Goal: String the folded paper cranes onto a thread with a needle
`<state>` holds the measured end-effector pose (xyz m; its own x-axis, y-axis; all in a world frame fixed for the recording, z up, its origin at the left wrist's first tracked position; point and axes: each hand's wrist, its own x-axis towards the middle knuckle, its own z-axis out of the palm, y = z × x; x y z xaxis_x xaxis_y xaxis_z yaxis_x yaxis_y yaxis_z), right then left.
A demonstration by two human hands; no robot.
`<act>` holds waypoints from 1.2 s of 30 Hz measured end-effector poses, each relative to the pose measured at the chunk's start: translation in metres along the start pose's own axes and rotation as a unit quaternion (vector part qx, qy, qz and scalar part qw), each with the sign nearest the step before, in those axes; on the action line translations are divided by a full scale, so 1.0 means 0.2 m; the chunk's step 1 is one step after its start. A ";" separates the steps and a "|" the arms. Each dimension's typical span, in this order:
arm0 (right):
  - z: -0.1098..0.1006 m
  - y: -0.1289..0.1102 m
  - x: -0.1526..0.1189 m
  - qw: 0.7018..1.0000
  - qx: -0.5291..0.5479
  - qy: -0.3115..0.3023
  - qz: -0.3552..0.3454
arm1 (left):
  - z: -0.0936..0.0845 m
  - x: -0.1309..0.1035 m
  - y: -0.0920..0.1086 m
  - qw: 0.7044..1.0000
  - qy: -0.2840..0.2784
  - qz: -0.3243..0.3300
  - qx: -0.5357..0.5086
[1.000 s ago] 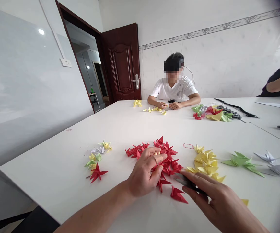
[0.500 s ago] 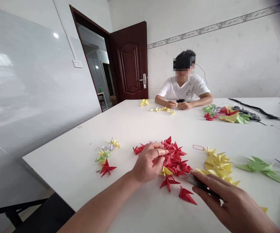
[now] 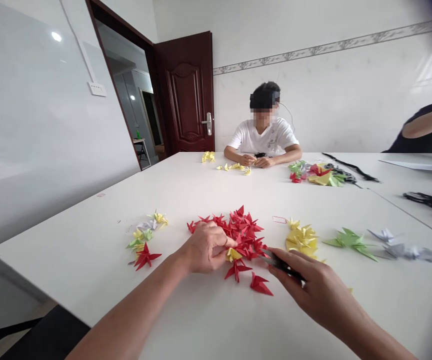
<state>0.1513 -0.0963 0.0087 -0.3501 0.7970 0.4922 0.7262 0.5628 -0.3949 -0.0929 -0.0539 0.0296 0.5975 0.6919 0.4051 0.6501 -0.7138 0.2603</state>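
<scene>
A pile of red folded-paper cranes [image 3: 244, 227] lies on the white table. At its left side is my left hand [image 3: 205, 247], fingers bent and drawn together beside a yellow crane [image 3: 233, 255]; whatever its fingertips grip is hidden. My right hand [image 3: 309, 275] is closed around a dark-handled metal tool [image 3: 285, 267], whose tip points at the right side of the red pile. One red crane [image 3: 261, 284] sits apart, nearer the camera, between the two hands.
Yellow cranes [image 3: 302, 240], a green crane [image 3: 351, 242] and whitish cranes [image 3: 413, 251] lie to the right. Mixed cranes [image 3: 141, 242] form a row at left. Across the white table [image 3: 186, 185] sits a person [image 3: 263, 132], hands near yellow cranes. Another person's arm [image 3: 431, 120] shows at far right.
The view has turned to the right, bringing another person's arm and dark cords into sight. My left hand has lowered, its fingers drawn in near the yellow crane. My right hand still holds the tool.
</scene>
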 end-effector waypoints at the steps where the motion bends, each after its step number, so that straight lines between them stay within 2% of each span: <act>1: -0.01 -0.01 0.00 1.000 0.004 -0.005 0.004 | 0.01 0.00 0.00 1.000 -0.006 0.003 -0.004; 5: -0.02 -0.03 0.01 0.999 0.027 -0.013 0.022 | 0.03 0.02 0.01 0.998 0.018 0.005 -0.055; 10: -0.01 -0.05 0.02 0.997 0.061 0.005 0.051 | 0.01 0.01 0.03 0.994 0.050 -0.044 -0.085; 13: 0.00 -0.06 0.02 0.995 0.076 0.005 0.068 | -0.03 0.00 0.04 0.995 0.019 -0.057 -0.076; 17: 0.00 -0.05 0.02 0.994 0.070 -0.004 0.079 | -0.06 -0.02 0.05 0.997 -0.056 -0.024 -0.054; 24: 0.00 -0.03 0.01 0.995 0.060 -0.009 0.080 | -0.02 -0.02 0.04 0.993 -0.108 -0.006 -0.044; 27: 0.00 -0.04 0.02 0.995 0.067 -0.007 0.079 | -0.02 -0.01 0.03 0.995 -0.070 -0.010 -0.069; 32: 0.01 -0.07 0.01 0.992 0.112 0.008 0.063 | 0.00 0.00 0.07 0.984 0.105 0.009 -0.146; 34: 0.01 -0.09 0.01 0.989 0.131 0.015 0.061 | 0.03 0.00 0.11 0.974 0.132 0.022 -0.182; 36: 0.01 -0.09 0.00 0.989 0.136 0.016 0.058 | 0.06 -0.01 0.16 0.967 0.124 0.041 -0.217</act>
<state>0.1363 -0.1059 0.0153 -0.2525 0.8543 0.4543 0.5718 0.5105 -0.6422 -0.0673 -0.0765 0.0274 0.4729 0.6232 0.6230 0.3155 -0.7799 0.5407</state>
